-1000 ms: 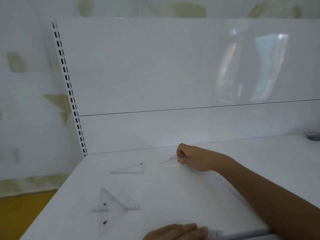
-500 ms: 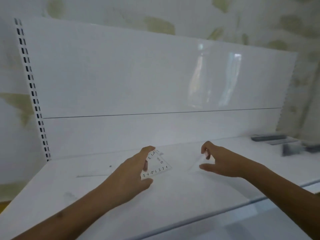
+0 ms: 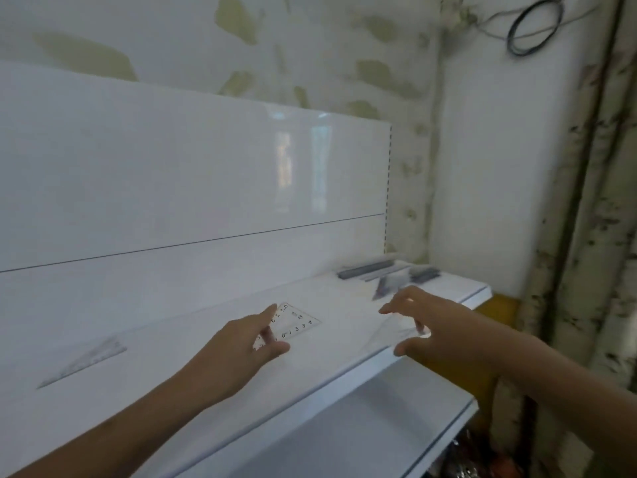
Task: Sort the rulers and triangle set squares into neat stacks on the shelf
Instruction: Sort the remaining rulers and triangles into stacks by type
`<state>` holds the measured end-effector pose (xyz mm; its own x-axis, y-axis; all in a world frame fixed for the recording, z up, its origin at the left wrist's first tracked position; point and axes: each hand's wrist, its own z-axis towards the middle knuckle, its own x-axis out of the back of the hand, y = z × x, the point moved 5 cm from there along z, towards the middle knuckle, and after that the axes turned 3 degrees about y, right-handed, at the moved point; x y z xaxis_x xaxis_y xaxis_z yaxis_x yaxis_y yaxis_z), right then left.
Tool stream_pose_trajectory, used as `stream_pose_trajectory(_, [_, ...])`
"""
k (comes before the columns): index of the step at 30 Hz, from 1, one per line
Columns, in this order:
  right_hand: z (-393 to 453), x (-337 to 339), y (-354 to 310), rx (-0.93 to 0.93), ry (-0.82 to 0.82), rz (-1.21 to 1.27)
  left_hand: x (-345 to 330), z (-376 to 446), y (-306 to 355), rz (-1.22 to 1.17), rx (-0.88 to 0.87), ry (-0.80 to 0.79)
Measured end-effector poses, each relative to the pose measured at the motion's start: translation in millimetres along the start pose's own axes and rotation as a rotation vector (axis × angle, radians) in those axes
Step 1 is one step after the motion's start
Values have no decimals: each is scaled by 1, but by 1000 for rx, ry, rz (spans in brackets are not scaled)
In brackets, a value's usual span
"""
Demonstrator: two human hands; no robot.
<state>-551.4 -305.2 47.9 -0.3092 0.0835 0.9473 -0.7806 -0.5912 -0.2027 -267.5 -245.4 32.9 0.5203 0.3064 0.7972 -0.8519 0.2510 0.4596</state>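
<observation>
Left hand point(image 3: 241, 343) pinching clear plastic set square point(image 3: 293, 324), printed numerals. Right hand point(image 3: 434, 326) gripping second transparent triangle point(image 3: 389, 334). Glossy white shelf point(image 3: 172, 374); dark rulers point(image 3: 382, 270) far right.

Clear triangle set square point(image 3: 295, 322), printed scale digits 0 1 2 3 4 along two edges

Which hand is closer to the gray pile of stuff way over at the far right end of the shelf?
Right. The right hand, holding a clear set square, is just in front of the gray pile. The left hand, pinching a numbered set square, is farther left along the shelf.
</observation>
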Motion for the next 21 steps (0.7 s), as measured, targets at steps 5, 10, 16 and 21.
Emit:
stream_pose_trajectory(5, [-35, 24, 91, -86, 31, -74, -66, 54, 60, -56, 8, -11])
stream_pose_trajectory(10, [-44, 43, 149, -128, 76, -81, -121, 111, 97, -98, 67, -13])
stream_pose_trajectory(16, [-24, 27, 198, -115, 72, 78, -166, 192, 104, 27, 86, -62])
stream_pose_trajectory(21, [10, 16, 248, -135, 29, 98, -197, 257, 96, 21, 81, -107])
